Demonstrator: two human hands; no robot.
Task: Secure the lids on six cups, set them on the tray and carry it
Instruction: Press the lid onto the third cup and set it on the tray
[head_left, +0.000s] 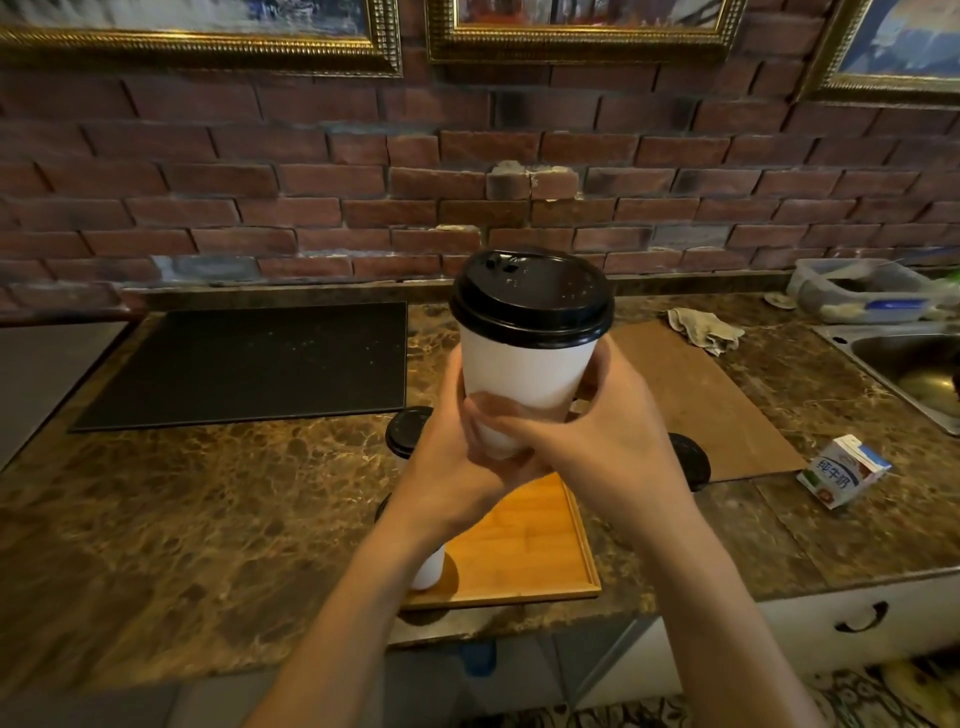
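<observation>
A white paper cup (524, 371) with a black lid (532, 301) is held up in front of me, above the wooden tray (524, 556). My left hand (447, 462) and my right hand (602, 441) both grip its lower half, fingers wrapped round it. Another lidded cup (408, 434) stands behind my left hand, and a white cup (428, 569) on the tray shows under my left wrist. A black lid (691, 460) peeks out right of my right hand. My arms hide the rest of the tray.
The marble counter (208, 499) carries a black mat (249, 364) at left, a brown board (717, 400) with a rag (706, 327) at right, a milk carton (841, 478), a steel sink (914, 374) and a plastic container (867, 291). A brick wall stands behind.
</observation>
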